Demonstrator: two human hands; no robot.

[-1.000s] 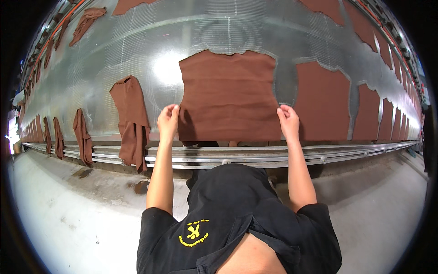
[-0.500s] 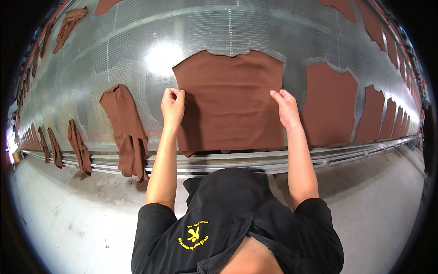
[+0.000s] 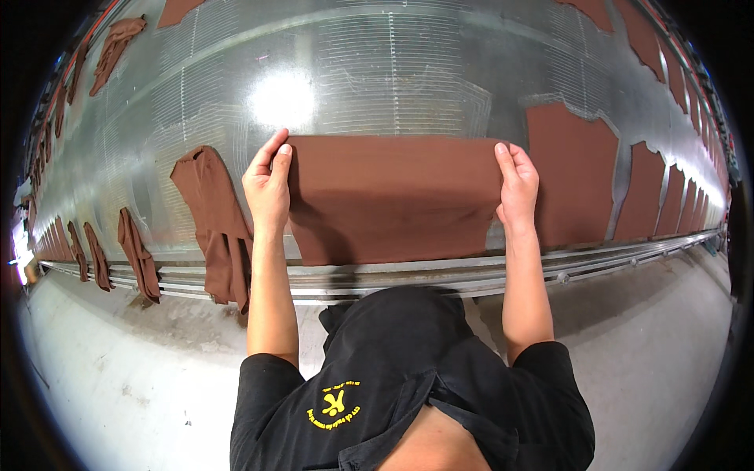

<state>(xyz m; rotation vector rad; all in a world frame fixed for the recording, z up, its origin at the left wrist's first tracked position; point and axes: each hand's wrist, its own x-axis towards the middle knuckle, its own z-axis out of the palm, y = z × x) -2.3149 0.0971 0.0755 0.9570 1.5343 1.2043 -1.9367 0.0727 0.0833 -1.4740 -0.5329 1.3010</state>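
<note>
In front of me a brown fabric panel (image 3: 393, 208) is stretched between my hands. Its far edge runs nearly straight and is raised off the surface, while the near part lies at the table's front edge. My left hand (image 3: 269, 184) pinches the far left corner between thumb and fingers. On the opposite corner, my right hand (image 3: 518, 184) grips with the thumb on top. Beneath and beyond the cloth, the glossy grey table (image 3: 345, 102) shows outline marks where a shaped piece lay.
Left of the panel, a crumpled brown garment piece (image 3: 212, 220) droops over the table edge. A flat brown panel (image 3: 572, 177) lies to the right, with several more beyond. Metal rails (image 3: 377, 276) run along the front; pale floor (image 3: 157, 361) is below.
Both hands have moved outward and slightly away from me. The panel lay flat with its curved neckline visible; now its far part is lifted and folded toward me, baring the table behind.
</note>
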